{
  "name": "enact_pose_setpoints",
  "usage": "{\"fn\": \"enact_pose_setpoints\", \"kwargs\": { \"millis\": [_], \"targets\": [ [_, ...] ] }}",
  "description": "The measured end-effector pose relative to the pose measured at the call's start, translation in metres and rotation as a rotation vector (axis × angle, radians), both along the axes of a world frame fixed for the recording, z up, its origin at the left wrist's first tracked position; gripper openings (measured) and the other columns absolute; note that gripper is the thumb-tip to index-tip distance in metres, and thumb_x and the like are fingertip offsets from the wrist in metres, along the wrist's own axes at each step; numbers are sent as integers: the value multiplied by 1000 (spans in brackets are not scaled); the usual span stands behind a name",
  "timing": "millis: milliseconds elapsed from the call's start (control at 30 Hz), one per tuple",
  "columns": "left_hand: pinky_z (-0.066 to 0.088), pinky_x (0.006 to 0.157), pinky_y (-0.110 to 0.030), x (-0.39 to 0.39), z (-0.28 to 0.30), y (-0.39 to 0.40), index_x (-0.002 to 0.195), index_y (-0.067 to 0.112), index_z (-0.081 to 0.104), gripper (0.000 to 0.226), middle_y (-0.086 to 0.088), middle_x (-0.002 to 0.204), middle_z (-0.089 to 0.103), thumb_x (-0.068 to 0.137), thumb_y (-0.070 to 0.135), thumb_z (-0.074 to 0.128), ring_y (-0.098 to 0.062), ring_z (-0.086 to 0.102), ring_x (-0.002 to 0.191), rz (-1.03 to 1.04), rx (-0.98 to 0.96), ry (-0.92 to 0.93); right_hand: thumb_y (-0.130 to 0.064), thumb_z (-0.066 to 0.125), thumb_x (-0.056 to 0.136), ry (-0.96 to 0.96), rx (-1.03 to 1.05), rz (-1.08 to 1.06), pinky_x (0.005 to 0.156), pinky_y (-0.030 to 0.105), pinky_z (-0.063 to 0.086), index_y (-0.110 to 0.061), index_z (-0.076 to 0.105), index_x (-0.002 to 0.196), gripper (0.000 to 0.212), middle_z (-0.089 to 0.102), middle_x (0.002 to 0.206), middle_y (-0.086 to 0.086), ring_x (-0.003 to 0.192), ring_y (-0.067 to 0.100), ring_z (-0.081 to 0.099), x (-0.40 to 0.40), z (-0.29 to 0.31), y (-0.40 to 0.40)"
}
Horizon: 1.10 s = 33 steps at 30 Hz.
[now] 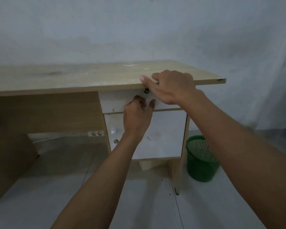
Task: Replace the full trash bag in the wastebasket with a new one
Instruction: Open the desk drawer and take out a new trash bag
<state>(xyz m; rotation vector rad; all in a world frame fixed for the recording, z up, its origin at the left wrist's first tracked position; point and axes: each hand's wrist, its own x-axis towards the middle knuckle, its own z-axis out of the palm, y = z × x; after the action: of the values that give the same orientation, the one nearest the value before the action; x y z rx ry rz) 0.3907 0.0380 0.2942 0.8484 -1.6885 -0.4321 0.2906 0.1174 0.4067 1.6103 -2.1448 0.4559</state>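
Note:
A green mesh wastebasket stands on the floor to the right of the desk, with no bag visible in it. My left hand is closed around the knob of the white top drawer, which hides the knob. My right hand rests flat on the front edge of the wooden desk top, thumb over the edge, just above a small metal lock. No trash bag is in view.
Below the drawer is a white cabinet door with a clear knob and a lock. A power strip lies under the desk by the wall. Pale tiled floor lies in front.

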Motion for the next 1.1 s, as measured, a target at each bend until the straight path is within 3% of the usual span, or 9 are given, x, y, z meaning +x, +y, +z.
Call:
{"fn": "enact_pose_setpoints", "kwargs": {
  "millis": [133,233,400,533,667,900,1100],
  "targets": [
    [50,63,-29,-4,11,4,101,13,75,22,-2,82,77,94,33,71,-21,69,72,9,-15,22,-87,0,86,1,29,-3,95,56,44,-27,65,119,94,68,114,7,106,34,62,2,3,2],
    [36,60,-27,-6,13,7,86,10,74,17,-5,73,74,94,23,67,-24,64,66,31,-5,13,-86,0,87,-5,44,6,96,57,44,-26,64,121,94,68,117,8,107,34,62,2,3,4],
    [50,63,-29,-7,13,14,88,9,77,12,-2,76,75,89,19,72,-19,67,68,21,64,99,-84,2,89,-8,45,28,95,55,43,-25,63,115,89,67,118,6,107,33,61,1,0,3],
    [43,60,-25,-3,10,22,80,9,74,10,2,70,71,84,17,75,-16,64,63,2,26,141,-85,2,88,-10,33,39,93,53,40,-24,63,115,90,67,119,6,110,33,61,-2,-1,0],
    [48,59,-29,2,7,29,76,10,72,11,2,67,70,83,18,75,-17,65,61,2,5,154,-86,2,87,-1,23,29,84,49,33,-26,66,120,93,68,121,6,110,33,61,-4,-2,-3],
    [50,53,-34,13,2,51,70,11,68,16,3,60,67,84,16,75,-18,65,56,-7,1,178,-86,2,88,-21,73,23,88,50,36,-25,62,131,96,66,131,7,116,33,60,-2,3,1],
    [50,54,-28,19,-6,70,71,12,69,17,6,61,66,85,17,78,-12,65,57,-4,13,210,-88,2,85,-57,157,17,97,51,41,-26,54,143,100,59,143,7,124,32,57,-1,10,5]
  ]
}}
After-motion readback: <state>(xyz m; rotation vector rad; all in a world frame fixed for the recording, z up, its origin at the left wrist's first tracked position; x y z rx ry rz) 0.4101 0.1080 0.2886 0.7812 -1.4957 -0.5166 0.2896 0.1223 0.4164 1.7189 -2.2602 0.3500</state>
